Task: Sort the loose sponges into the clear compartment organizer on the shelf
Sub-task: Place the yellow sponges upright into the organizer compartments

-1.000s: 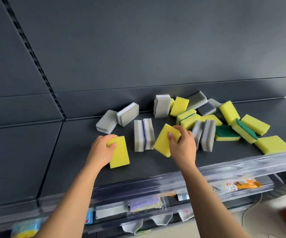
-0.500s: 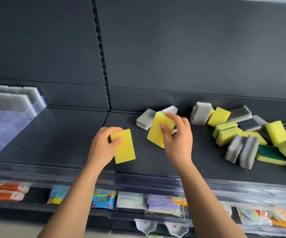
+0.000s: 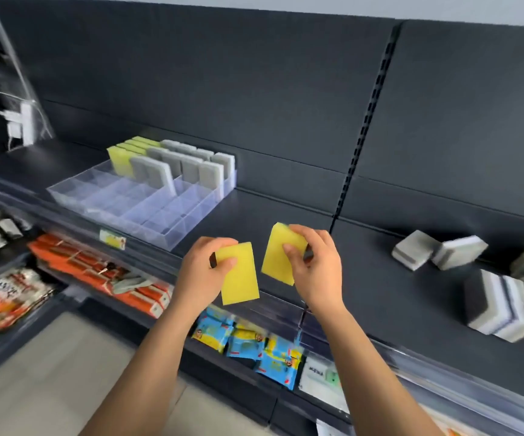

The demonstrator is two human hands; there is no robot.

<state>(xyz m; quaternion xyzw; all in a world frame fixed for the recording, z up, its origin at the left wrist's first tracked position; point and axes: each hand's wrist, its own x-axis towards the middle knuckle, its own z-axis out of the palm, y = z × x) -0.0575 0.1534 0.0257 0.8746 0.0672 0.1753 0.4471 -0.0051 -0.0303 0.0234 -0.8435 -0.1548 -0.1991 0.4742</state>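
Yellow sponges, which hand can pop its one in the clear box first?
Probably left: the left hand, gripping a yellow sponge, is nearer the clear organizer; the right hand is farther away.

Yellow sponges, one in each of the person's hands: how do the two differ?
The left-hand sponge hangs lower and nearly upright; the right-hand sponge sits higher and leans, top to the right. The left hand pinches its sponge at the upper left corner; the right hand grips its sponge at the upper right. Both are yellow rectangles, broad face toward the camera.

Bright even light, soft shadows, motion blur toward the edges, wide-angle bending of straight lines
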